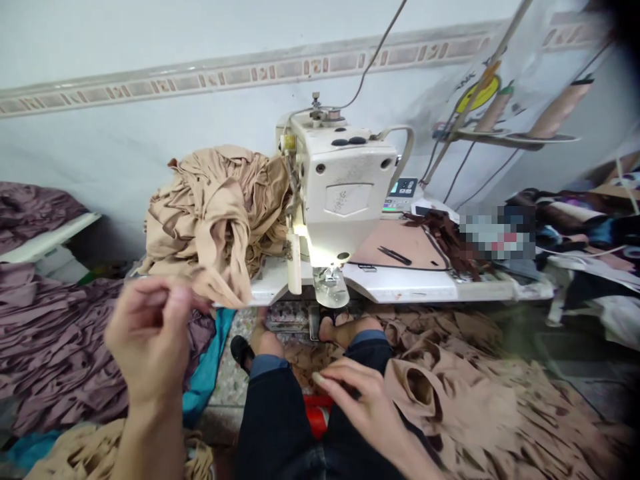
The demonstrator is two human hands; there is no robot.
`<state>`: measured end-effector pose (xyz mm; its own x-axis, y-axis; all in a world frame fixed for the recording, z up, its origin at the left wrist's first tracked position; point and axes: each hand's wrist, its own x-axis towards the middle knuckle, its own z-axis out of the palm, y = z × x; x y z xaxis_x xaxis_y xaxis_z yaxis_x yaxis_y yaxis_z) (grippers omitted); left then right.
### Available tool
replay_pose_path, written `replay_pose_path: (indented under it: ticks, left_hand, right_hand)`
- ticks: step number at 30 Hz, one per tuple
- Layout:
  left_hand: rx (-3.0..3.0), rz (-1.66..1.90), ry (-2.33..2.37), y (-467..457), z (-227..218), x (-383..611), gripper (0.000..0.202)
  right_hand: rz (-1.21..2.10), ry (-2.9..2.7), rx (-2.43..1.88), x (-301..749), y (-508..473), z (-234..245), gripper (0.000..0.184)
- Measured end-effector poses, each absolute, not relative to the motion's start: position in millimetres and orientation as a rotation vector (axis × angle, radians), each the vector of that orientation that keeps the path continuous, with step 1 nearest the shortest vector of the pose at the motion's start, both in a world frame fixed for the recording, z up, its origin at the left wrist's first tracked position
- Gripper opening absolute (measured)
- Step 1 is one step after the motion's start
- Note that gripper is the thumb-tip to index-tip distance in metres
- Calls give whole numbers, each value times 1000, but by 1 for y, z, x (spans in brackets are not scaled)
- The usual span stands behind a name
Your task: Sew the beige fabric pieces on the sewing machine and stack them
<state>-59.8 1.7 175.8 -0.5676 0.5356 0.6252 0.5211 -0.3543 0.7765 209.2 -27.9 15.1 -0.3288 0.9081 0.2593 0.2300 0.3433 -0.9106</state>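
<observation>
Fingers [167, 293] of raised left hand [147, 337] loosely curled

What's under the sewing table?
Under the sewing table there's a metal pedal and the person's foot on speckled floor tiles. The table top and the person's legs cover whatever is farther back.

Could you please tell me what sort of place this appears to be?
It looks like a small garment-sewing workshop: a white industrial sewing machine is set into a white work table, a heap of tan stretch fabric lies beside it, and piles of mauve fabric strips sit nearby.
</observation>
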Motion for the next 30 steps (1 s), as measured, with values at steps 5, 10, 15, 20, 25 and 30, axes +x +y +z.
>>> replay_pose_path:
  ticks: [5, 10, 15, 20, 25, 30]
  left_hand:
    - [1123, 1522, 1450, -30, 96, -38, 27]
    - [778, 1309, 1368, -36, 53, -22, 47]
    - [615, 1328, 1354, -35, 39, -31, 51]
    - [610, 1249, 1334, -37, 37, -21, 51]
    - [751, 1345, 1472, -28, 29, -30, 46]
    - [1077, 1308, 1694, -23, 6, -44, 32]
  right_hand:
    - [771, -1776, -820, 161, -26, 7, 35]
    - [940, -1744, -930, 142, -6, -11, 8]
    - [1307, -1693, -892, 149, -6, -21, 6]
    - [1419, -1588, -991, 138, -11, -40, 23]
    - [1666, -1502, -888, 139, -6, -43, 25]
    - [1685, -1714, -862, 180, 10, -22, 36]
